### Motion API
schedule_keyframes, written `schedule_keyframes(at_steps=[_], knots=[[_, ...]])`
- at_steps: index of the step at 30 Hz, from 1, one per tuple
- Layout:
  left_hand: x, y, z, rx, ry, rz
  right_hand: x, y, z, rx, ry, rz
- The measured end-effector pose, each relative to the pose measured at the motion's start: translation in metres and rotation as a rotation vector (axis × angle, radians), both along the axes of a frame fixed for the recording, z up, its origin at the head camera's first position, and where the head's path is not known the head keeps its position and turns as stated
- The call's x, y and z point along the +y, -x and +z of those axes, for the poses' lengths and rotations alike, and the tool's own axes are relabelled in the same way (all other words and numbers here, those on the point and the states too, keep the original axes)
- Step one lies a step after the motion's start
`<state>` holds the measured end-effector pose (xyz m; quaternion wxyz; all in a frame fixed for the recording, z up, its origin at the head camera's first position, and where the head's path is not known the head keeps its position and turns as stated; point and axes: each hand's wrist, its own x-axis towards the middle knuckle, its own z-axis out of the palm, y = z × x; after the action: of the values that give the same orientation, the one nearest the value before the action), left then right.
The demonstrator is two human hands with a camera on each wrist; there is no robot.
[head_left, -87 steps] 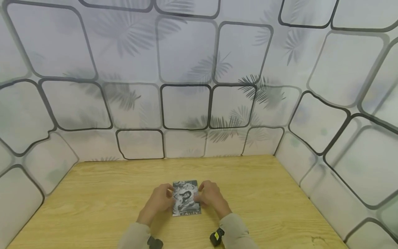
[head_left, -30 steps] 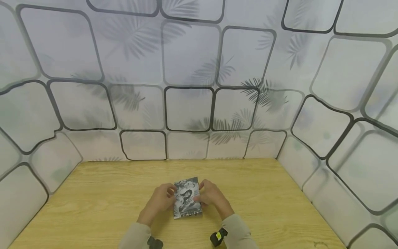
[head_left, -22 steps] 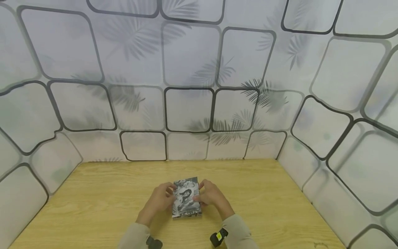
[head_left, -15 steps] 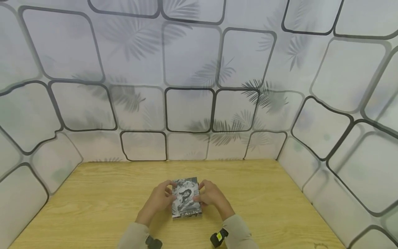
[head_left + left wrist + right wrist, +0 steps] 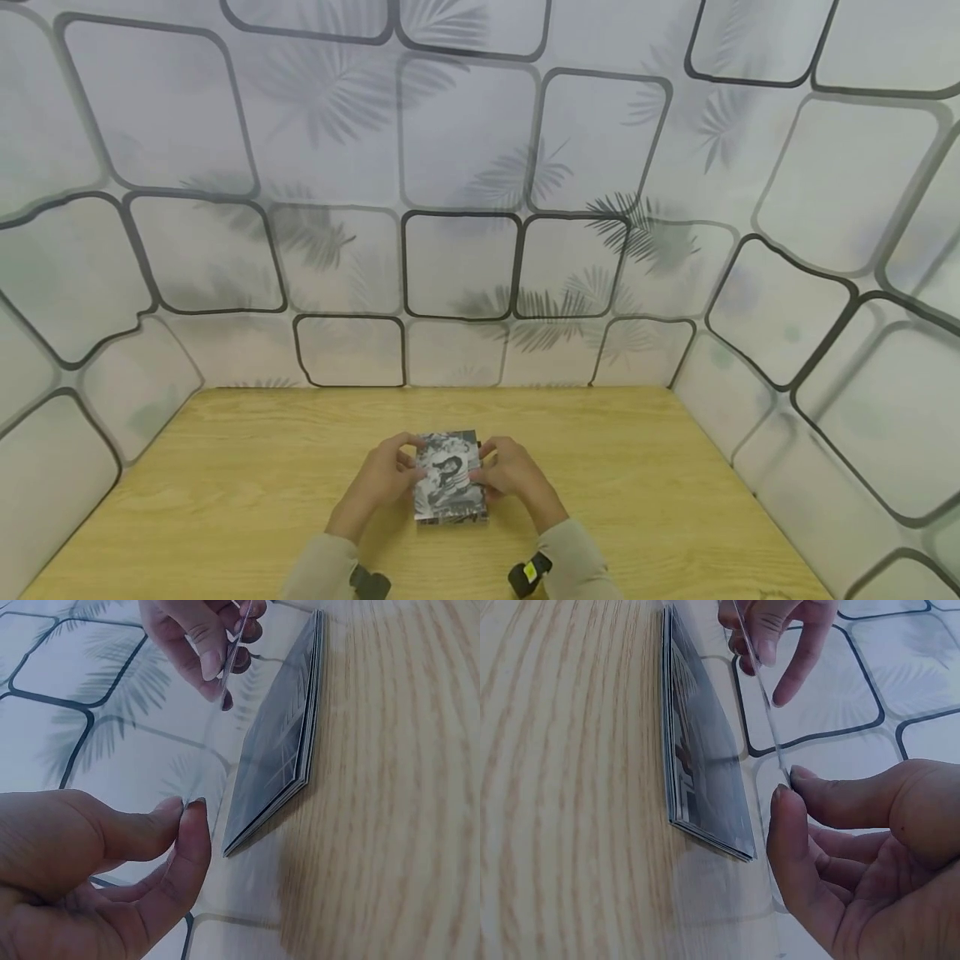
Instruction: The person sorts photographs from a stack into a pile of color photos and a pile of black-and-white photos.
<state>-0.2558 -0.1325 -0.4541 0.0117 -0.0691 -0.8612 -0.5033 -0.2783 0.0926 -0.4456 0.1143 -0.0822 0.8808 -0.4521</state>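
A stack of black-and-white picture cards (image 5: 450,510) lies on the wooden table (image 5: 225,467) near its front edge. Just above the stack both hands hold one thin card (image 5: 448,472) by its side edges. My left hand (image 5: 408,467) pinches its left edge with thumb and fingertips, and my right hand (image 5: 480,468) pinches its right edge. In the right wrist view the card (image 5: 761,690) shows edge-on, tilted above the stack (image 5: 705,780), between the thumb and forefinger of my right hand (image 5: 784,784). The left wrist view shows my left hand (image 5: 186,804) with thumb and finger pressed together beside the stack (image 5: 281,742).
Patterned white panels with dark rounded outlines and leaf prints (image 5: 457,258) wall in the table at the back and on both sides. Bare wood lies to the left and right (image 5: 675,492) of the hands. A dark band sits on each wrist.
The top card has come up slightly off the stack between the two hands. The hands have stayed in nearly the same place.
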Motion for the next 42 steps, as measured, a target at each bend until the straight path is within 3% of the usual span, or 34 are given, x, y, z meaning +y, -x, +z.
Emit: schedule_keyframes(at_steps=[25,42], knots=[[-0.011,0.0,-0.001,-0.017,-0.024,-0.04,-0.006,-0.001,-0.006,0.012,0.112,0.032],[-0.023,0.001,0.009,-0.05,-0.015,0.074,-0.021,0.004,0.0,0.042,0.138,0.032]])
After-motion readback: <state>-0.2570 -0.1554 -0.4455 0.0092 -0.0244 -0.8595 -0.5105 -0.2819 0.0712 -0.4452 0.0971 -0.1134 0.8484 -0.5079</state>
